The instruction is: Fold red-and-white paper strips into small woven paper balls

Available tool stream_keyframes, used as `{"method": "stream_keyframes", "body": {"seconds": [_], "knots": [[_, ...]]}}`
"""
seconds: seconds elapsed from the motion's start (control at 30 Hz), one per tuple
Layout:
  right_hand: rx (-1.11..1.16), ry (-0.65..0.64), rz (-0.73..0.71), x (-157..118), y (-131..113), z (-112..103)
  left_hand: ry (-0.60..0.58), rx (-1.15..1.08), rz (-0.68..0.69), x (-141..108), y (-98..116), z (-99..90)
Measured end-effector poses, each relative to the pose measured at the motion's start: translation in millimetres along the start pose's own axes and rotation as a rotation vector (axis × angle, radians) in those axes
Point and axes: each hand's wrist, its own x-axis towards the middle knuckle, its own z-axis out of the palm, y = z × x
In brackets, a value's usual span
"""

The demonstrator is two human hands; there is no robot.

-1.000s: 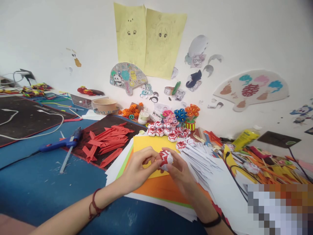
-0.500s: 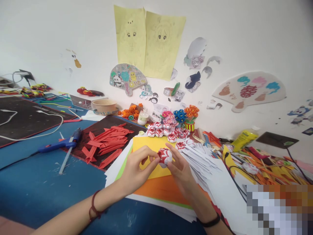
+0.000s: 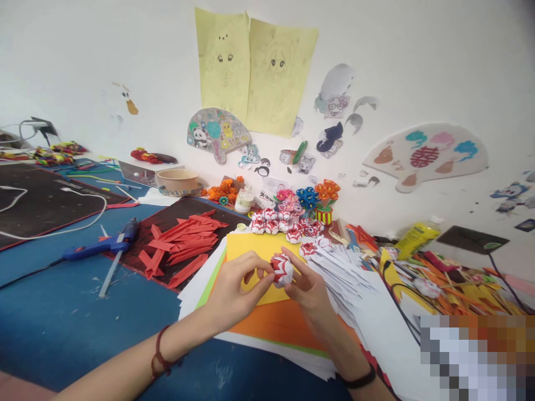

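Note:
Between my hands is a red-and-white folded paper ball (image 3: 282,270), zigzag-patterned like a flower bud. My left hand (image 3: 240,281) pinches its left side between thumb and forefinger. From the right, the fingers and thumb of my right hand (image 3: 307,287) close around it. Under them lies a stack of coloured sheets, a yellow sheet (image 3: 244,245) on top of an orange sheet (image 3: 267,326). Just beyond sit several similar red-and-white paper balls (image 3: 293,235). Folded white paper strips (image 3: 340,273) are spread beside my right hand.
Folded red paper strips (image 3: 184,239) lie on a dark mat at left, near a blue glue gun (image 3: 98,247). Behind are a beige bowl (image 3: 179,182), a small bottle (image 3: 243,201) and paper flowers (image 3: 327,195). On the right, a yellow bottle (image 3: 418,238) leans over orange and yellow strips.
The paper ball has turned slightly in my fingers, showing more of its white zigzag side. Both hands stay in nearly the same place.

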Motion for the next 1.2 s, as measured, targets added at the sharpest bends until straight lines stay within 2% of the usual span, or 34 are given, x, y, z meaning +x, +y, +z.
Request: {"method": "stream_keyframes", "body": {"seconds": [0.17,0.4,0.53,0.63,0.73,0.87,1.07,1.13,1.2], "knots": [[-0.050,0.043,-0.011,1,3,-3,0.042,0.097,0.076,-2,-5,2.2],[-0.245,0.114,-0.060,0,1,1,0.042,0.179,0.131,-5,-12,6.5],[-0.308,0.135,-0.118,0,1,1,0.025,0.155,0.064,-3,-12,5.1],[-0.295,0.104,-0.112,1,0,0,-0.026,0.080,-0.036,2,-10,1.5],[-0.287,0.076,-0.098,1,-2,0,-0.066,0.042,-0.059,6,-8,-1.4],[-0.373,0.092,-0.146,-1,-3,2,-0.053,0.104,0.038,5,-11,-0.8],[-0.603,0.178,-0.251,-5,-2,9,0.052,0.396,0.350,-7,-24,6.3],[-0.617,0.178,-0.263,-5,-3,9,0.057,0.370,0.341,-8,-23,6.3],[-0.584,0.164,-0.265,-5,-3,8,0.043,0.234,0.216,-5,-19,4.3]]}}
